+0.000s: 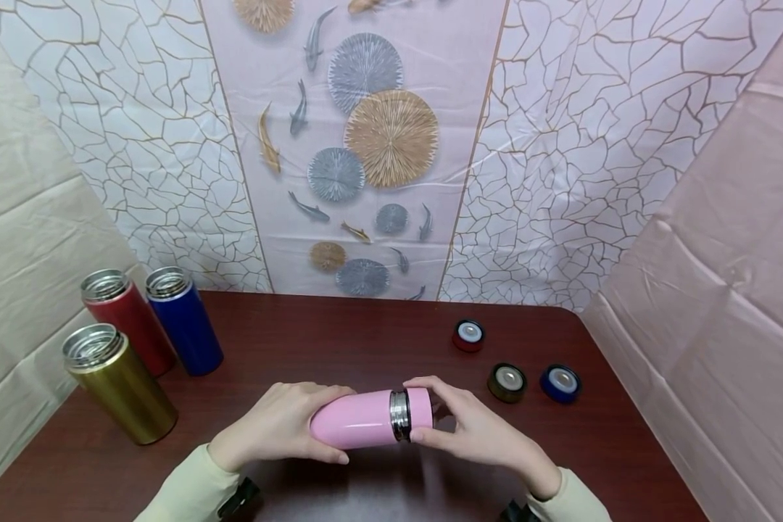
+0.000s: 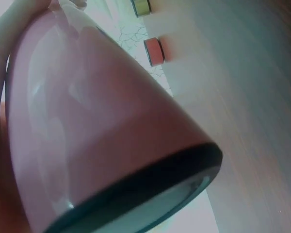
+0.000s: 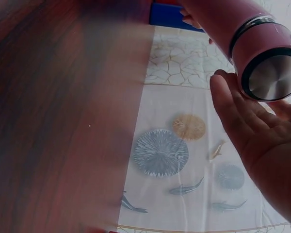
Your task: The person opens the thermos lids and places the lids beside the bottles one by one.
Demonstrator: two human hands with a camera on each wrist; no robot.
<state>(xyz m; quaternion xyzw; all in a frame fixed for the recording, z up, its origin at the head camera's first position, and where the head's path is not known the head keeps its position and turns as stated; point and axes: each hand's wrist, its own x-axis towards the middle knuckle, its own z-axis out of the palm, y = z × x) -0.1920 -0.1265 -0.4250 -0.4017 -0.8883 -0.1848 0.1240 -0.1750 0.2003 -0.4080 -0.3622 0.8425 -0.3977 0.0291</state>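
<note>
A glossy pink thermos bottle (image 1: 355, 420) lies almost level between my hands in the head view, its mouth end to the right. My left hand (image 1: 287, 424) grips the bottle around its base end, thumb on the near side. Around the pink lid (image 1: 420, 409) at the other end, my right hand (image 1: 466, 423) has its thumb and fingers pinching the sides. A band of shiny steel neck (image 1: 400, 416) shows between lid and body. The right wrist view shows the lid's round brushed-steel top (image 3: 275, 77); the left wrist view shows the bottle's dark-rimmed base (image 2: 150, 187).
On the left of the dark red-brown table (image 1: 339, 333) stand lidless red (image 1: 130, 322), blue (image 1: 184, 319) and gold (image 1: 120, 384) bottles. Red (image 1: 468, 336), gold (image 1: 507, 383) and blue (image 1: 560, 383) lids lie on the right. Patterned cloth (image 1: 541, 145) hangs behind.
</note>
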